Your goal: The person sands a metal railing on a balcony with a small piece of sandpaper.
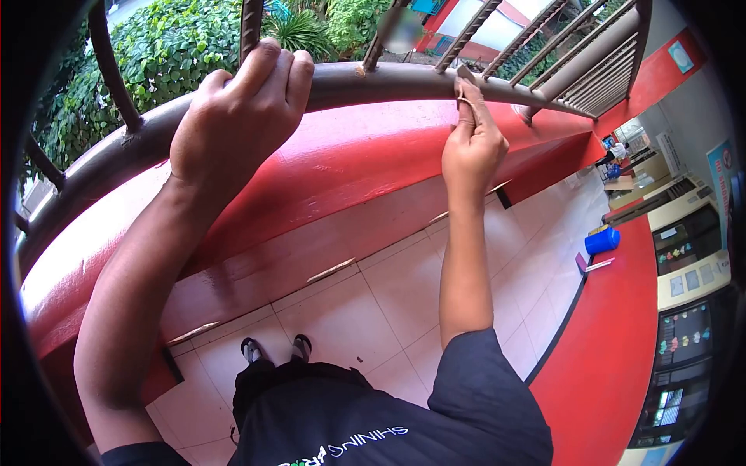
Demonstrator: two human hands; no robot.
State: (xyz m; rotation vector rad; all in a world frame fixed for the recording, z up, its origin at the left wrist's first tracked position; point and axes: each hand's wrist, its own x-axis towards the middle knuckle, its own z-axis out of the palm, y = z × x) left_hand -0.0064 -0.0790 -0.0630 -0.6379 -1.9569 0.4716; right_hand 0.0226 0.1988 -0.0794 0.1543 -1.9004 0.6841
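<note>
Left hand (237, 116) grips the rail (373, 81); right hand (472, 147) pinches sandpaper (465, 92) against it, which could slip and scrape knuckles.

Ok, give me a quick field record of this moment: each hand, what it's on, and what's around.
left hand: wrapped over the brown metal rail, fingers curled on top
right hand: pinching a small tan piece against the rail
rail: curved, with upright bars rising from it
below rail: red ledge
floor: pale tiles
far right: blue container on the floor
beyond bars: green foliage
</note>
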